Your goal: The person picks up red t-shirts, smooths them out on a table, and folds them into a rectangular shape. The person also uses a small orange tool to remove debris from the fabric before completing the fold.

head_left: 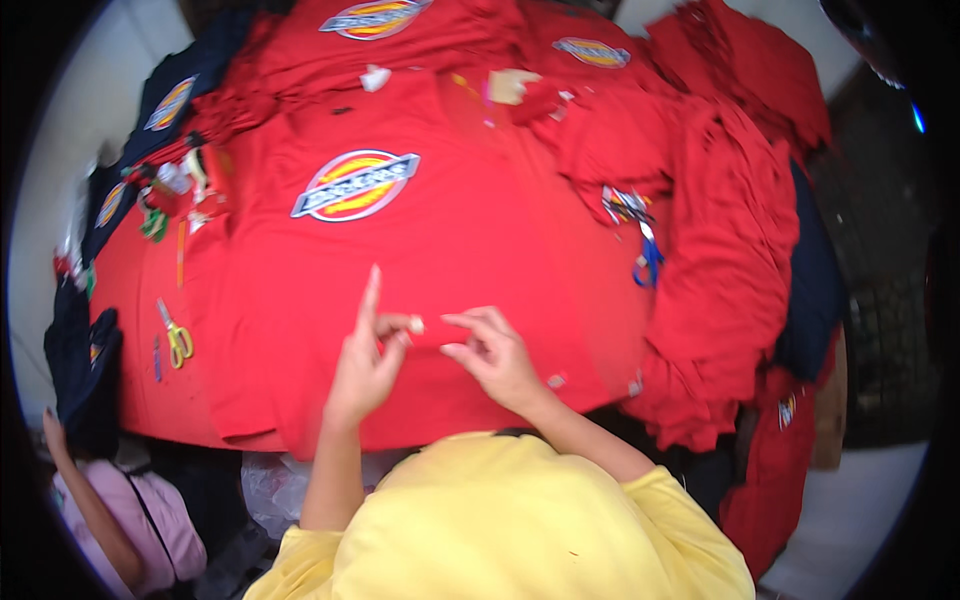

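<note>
My left hand (368, 365) is over a red T-shirt (270, 330) spread on the table, index finger pointing away from me. A small whitish scrap (416, 325) sits at the tips of its other fingers, held by the thumb side; its exact kind is too small to tell. Just to the right, my right hand (492, 355) has thumb and forefinger apart, turned toward the scrap with a small gap between. Beyond both hands lies the shirt's oval printed logo (357, 186) in yellow, red and blue.
Yellow-handled scissors (175, 335) lie at the left, blue-handled scissors (648, 255) at the right. Piles of red shirts (720, 260) fill the right and far sides. Dark navy garments (185, 70) hang at the left edge. Another person's arm (95, 500) shows at lower left.
</note>
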